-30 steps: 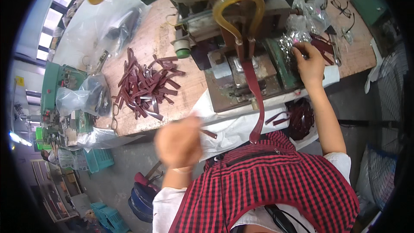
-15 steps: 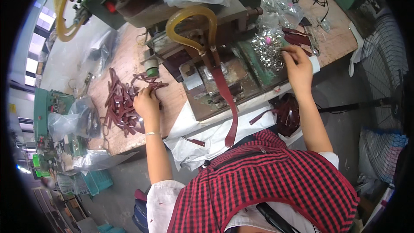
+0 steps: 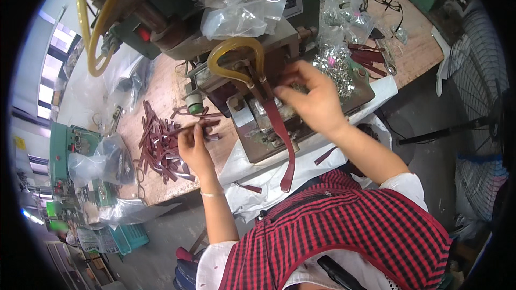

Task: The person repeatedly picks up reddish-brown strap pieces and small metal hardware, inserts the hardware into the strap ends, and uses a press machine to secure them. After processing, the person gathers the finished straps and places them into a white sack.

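Observation:
A dark red eyeglass temple [image 3: 280, 129] lies in the jig of a bench press [image 3: 252, 153], its curved end hanging over the front edge toward me. My right hand [image 3: 317, 104] is beside the jig, thumb and fingertips brought together near the temple's far end; anything between them is too small to make out. My left hand [image 3: 196, 153] is at the right side of a loose pile of dark red temples [image 3: 156, 142], its fingers closed on one of them. Yellow tubing [image 3: 231, 45] loops above the jig.
Small shiny metal parts [image 3: 344, 80] are heaped right of the jig. Black-framed glasses [image 3: 388, 2] and more dark red temples [image 3: 368, 59] lie beyond. A clear plastic bag [image 3: 244, 11] rests on the press. A black fan [image 3: 473, 102] stands at right.
My right hand has moved left from the heap of metal parts to the jig. My left hand stays at the pile, its fingers now around a temple. The view has shifted slightly.

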{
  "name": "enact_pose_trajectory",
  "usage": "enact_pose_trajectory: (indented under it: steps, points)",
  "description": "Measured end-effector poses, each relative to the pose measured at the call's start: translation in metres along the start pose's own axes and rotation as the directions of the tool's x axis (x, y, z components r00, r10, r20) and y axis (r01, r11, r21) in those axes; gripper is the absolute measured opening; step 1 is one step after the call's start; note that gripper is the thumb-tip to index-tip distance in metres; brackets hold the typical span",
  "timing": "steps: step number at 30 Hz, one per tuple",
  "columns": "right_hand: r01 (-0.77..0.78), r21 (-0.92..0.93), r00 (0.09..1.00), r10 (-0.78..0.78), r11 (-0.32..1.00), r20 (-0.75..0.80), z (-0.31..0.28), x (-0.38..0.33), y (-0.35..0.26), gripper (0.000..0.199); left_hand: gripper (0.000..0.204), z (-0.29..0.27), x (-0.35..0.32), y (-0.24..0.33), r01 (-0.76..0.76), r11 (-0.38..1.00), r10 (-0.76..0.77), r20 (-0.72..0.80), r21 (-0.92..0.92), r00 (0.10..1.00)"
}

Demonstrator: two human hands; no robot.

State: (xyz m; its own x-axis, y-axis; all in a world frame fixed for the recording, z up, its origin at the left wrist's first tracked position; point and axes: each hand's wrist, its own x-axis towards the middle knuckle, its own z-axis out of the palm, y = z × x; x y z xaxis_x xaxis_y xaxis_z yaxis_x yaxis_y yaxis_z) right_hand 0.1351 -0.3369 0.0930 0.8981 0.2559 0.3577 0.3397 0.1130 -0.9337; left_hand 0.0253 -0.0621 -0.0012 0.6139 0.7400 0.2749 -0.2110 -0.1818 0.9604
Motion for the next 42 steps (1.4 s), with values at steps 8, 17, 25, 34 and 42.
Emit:
enact_pose_trajectory:
  steps: [8, 17, 25, 34, 42]
  points:
    - [-0.18, 0.2, 0.983, 0.169, 0.963, 0.07, 0.006, -0.008, -0.013, 0.037, 0.01, 0.038, -0.03, 0.082, -0.257, 0.966, 0.258, 0.013, -0.042, 0.966]
    - [-0.086, 0.076, 0.984, 0.072, 0.993, 0.165, -0.009, -0.032, -0.042, 0.044, 0.017, 0.066, -0.071, 0.149, -0.918, 0.371, 0.721, 0.579, 0.142, 0.381]
    - [0.048, -0.902, 0.981, -0.192, 0.43, -0.039, -0.111, -0.016, 0.084, 0.029, 0.026, 0.101, -0.06, 0.118, -0.97, 0.245, 0.795, 0.575, -0.013, 0.193]
    - [0.393, -0.877, 0.914, -0.224, 0.278, 0.338, -0.094, 0.01, 0.082, 0.03, 0.026, 0.098, -0.066, 0.119, -0.938, 0.347, 0.761, 0.585, 0.001, 0.282]
    - [-0.128, -0.53, 0.965, -0.018, 0.838, -0.263, -0.113, -0.002, 0.087, 0.016, 0.014, 0.0, -0.081, 0.141, -0.827, 0.417, 0.718, 0.421, 0.377, 0.554]
